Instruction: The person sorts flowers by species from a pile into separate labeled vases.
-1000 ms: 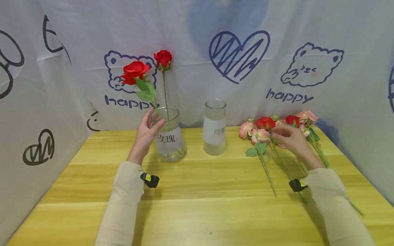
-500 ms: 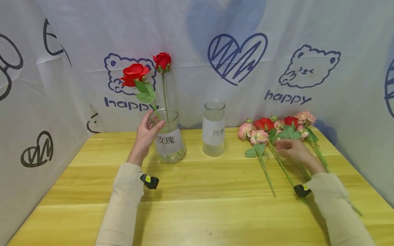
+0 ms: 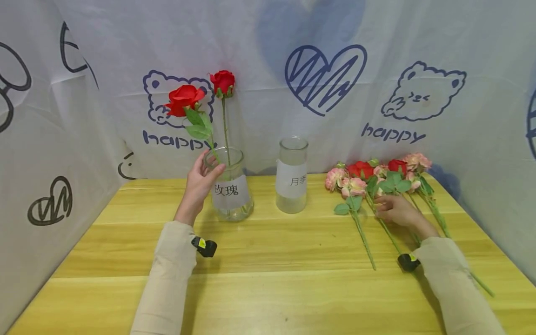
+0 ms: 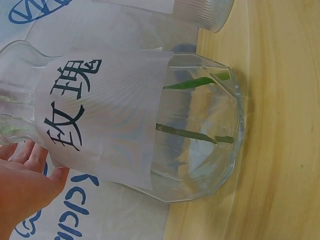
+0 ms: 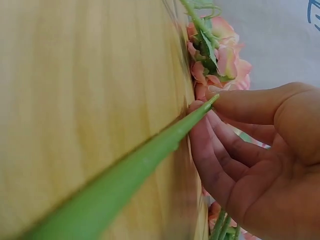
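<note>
The jar (image 3: 232,211) with red roses (image 3: 185,99) is held by the left hand (image 3: 200,184). A green stem (image 5: 150,152) at the table's (image 3: 251,288) right is pinched by the right hand (image 3: 398,211). It seems to be getting picked; careful lifting is needed.

Roses (image 3: 186,99) between ten and eleven o'clock were red, leaves (image 3: 198,132) green, blossoms (image 3: 353,185) at three o'clock were pink and red, labels (image 3: 231,194) were white with black characters (image 4: 70,112), the worktop (image 3: 272,288) was streaky yellow, the pale backdrop (image 3: 255,118) bore blue heart and bear drawings (image 3: 326,78)
</note>
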Tool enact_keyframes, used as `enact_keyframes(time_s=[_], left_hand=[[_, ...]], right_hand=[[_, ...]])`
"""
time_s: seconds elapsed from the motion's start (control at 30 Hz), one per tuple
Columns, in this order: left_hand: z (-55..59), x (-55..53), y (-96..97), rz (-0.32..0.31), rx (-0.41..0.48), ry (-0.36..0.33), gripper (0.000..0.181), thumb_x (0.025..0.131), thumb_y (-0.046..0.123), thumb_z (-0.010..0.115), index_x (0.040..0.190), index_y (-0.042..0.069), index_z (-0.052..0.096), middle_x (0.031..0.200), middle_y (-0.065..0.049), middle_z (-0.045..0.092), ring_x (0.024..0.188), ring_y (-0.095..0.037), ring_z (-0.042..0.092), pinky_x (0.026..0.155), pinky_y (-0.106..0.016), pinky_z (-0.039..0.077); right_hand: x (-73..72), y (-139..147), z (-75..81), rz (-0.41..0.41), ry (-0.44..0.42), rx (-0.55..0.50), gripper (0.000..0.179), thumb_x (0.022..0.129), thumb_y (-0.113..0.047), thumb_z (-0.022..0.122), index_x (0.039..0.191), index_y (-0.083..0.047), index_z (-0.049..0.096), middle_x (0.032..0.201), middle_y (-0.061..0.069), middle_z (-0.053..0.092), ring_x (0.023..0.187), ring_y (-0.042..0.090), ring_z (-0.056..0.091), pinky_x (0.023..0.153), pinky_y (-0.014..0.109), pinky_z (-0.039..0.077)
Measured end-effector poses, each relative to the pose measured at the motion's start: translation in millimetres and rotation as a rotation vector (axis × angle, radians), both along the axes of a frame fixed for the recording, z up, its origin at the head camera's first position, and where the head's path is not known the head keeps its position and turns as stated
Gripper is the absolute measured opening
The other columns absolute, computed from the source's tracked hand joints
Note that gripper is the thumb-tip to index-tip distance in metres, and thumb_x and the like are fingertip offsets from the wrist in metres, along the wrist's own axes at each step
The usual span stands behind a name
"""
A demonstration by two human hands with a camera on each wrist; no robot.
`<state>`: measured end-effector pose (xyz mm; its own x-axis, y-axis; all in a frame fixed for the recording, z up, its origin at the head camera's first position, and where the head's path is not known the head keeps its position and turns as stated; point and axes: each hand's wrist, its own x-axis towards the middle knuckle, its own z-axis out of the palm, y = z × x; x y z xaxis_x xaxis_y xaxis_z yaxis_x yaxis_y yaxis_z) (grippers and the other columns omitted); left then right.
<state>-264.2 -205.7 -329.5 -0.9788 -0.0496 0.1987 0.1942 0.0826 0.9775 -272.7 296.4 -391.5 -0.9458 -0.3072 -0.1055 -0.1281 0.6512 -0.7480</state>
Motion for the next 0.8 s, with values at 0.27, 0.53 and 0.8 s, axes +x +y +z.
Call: enact_keyframes(time_s=[0.27,0.53,0.8], left_hand=[[-0.5,-0.4,0.2,0.001,-0.004,0.003,0.08,0.094,0.026,0.063,0.156,0.013,0.014,0.156,-0.01,0.028,0.143,-0.022,0.024,0.115,-0.034,0.023],[-0.3,-1.0,0.5,0.004,-0.007,-0.001,0.081,0.094,0.027,0.064,0.156,0.011,0.014,0.155,-0.011,0.029,0.143,-0.022,0.024,0.115,-0.034,0.023],[1.0,1.0,1.2,0.003,-0.005,-0.009,0.079,0.094,0.026,0.063,0.156,0.015,0.015,0.155,-0.01,0.028,0.143,-0.022,0.024,0.115,-0.035,0.023]], right_hand=[[-0.4,0.4,-2.3,-0.005,-0.012,0.002,0.048,0.093,-0.004,0.06,0.13,0.022,0.042,0.107,0.031,0.06,0.088,0.029,0.064,0.068,0.035,0.056],[0.0,-1.8,-2.4,-0.032,-0.032,-0.002,0.044,0.093,-0.001,0.059,0.126,0.024,0.045,0.125,0.041,0.047,0.091,0.03,0.064,0.071,0.038,0.058],[3.2,-2.7,4.3,-0.061,-0.068,-0.092,0.047,0.097,-0.001,0.052,0.132,0.025,0.035,0.117,0.038,0.052,0.093,0.028,0.062,0.073,0.035,0.056]])
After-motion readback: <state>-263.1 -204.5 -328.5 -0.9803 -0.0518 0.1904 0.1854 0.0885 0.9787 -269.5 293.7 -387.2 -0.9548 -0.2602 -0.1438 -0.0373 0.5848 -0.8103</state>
